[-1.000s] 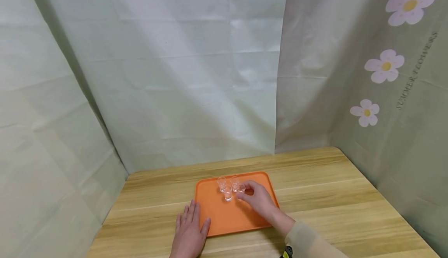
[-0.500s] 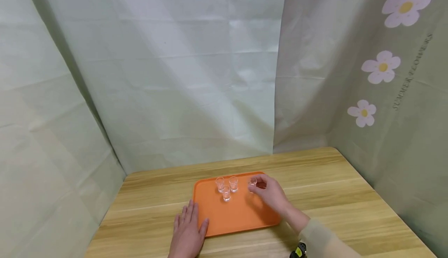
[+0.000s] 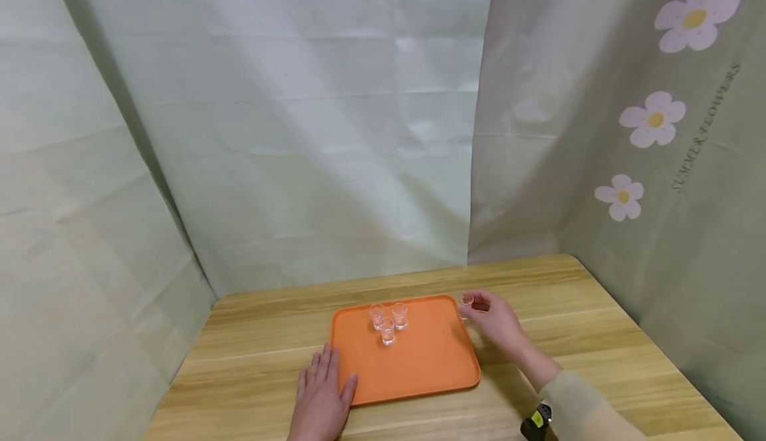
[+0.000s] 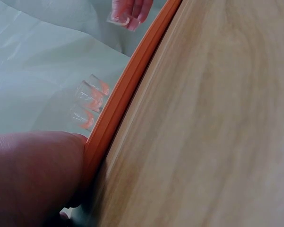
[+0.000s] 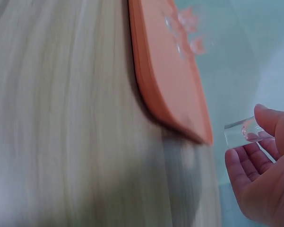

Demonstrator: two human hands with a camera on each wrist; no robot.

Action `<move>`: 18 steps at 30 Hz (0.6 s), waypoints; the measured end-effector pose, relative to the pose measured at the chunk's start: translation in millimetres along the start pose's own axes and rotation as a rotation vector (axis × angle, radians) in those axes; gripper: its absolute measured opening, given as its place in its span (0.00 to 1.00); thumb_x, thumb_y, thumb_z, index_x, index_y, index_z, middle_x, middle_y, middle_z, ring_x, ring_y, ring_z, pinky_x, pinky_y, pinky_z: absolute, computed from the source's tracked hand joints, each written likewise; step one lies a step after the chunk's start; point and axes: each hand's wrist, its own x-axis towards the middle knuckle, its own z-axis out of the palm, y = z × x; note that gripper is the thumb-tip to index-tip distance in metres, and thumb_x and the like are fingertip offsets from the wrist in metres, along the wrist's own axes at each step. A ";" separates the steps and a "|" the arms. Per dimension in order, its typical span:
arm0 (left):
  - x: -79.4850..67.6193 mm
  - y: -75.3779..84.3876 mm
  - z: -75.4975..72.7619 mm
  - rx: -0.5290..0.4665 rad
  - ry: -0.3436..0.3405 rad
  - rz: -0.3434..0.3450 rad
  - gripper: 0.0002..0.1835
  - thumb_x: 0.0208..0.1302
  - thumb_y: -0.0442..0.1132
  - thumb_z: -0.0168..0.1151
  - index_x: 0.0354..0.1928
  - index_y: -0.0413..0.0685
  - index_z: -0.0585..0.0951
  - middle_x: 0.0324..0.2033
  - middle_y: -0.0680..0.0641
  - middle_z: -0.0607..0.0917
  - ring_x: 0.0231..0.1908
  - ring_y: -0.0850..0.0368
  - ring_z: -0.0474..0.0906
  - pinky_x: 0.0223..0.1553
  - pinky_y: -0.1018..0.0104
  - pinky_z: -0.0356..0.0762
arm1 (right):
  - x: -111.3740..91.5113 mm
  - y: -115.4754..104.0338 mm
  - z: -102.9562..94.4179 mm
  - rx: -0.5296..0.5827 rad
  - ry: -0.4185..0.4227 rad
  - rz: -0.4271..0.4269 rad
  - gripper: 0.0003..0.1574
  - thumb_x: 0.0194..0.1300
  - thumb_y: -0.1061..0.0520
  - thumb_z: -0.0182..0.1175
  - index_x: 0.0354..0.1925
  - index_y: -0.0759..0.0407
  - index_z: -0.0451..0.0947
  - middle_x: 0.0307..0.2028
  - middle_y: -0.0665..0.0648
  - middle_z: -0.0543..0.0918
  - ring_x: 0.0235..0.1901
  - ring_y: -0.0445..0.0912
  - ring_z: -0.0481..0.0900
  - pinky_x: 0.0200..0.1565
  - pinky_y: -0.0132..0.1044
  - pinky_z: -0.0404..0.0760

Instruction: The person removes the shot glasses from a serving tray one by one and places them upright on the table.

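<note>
My right hand point(image 3: 494, 318) pinches a small clear shot glass point(image 3: 466, 302) between thumb and fingers, at the right edge of the orange tray point(image 3: 419, 368). In the right wrist view the held shot glass point(image 5: 241, 132) is tilted on its side relative to the camera, off the tray's corner. Three more clear shot glasses stand upright in a close group on the tray: one at back left point(image 3: 376, 316), another at back right point(image 3: 399, 315), a third in front point(image 3: 387, 332). With fingers extended, my left hand point(image 3: 322, 394) rests at the tray's left edge, thumb by its front corner.
A wood-grain table point(image 3: 251, 361) carries the tray. Pale green cloth point(image 3: 335, 161) hangs behind and on both sides. The right cloth bears printed flowers point(image 3: 655, 120) and lettering. A dark wristband point(image 3: 536, 422) sits at my right sleeve.
My right hand has carried one shot glass away from the group, rightward across the tray to its right edge. The left hand and the other glasses stay in place.
</note>
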 end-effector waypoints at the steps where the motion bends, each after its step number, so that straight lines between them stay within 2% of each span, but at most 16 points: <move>1: 0.0 -0.2 -0.2 0.000 -0.001 0.000 0.39 0.76 0.58 0.52 0.75 0.35 0.62 0.77 0.36 0.56 0.75 0.33 0.49 0.71 0.31 0.42 | 1.3 2.5 -3.3 -0.012 0.000 -0.002 0.22 0.66 0.56 0.70 0.55 0.63 0.81 0.47 0.57 0.85 0.50 0.50 0.83 0.50 0.38 0.83; 9: 1.6 -1.5 1.6 -0.003 -0.004 -0.004 0.40 0.76 0.60 0.51 0.76 0.36 0.61 0.77 0.37 0.55 0.75 0.35 0.49 0.71 0.31 0.41 | 8.1 20.4 -25.4 -0.064 0.015 0.033 0.26 0.68 0.54 0.69 0.59 0.65 0.79 0.50 0.59 0.84 0.51 0.52 0.82 0.47 0.37 0.83; 18: 0.5 -0.4 0.2 0.002 -0.009 -0.001 0.40 0.76 0.59 0.51 0.76 0.36 0.61 0.77 0.37 0.55 0.75 0.34 0.50 0.70 0.30 0.42 | 12.7 31.3 -40.4 -0.085 0.036 0.051 0.26 0.68 0.55 0.68 0.59 0.66 0.78 0.51 0.62 0.84 0.49 0.53 0.83 0.46 0.33 0.81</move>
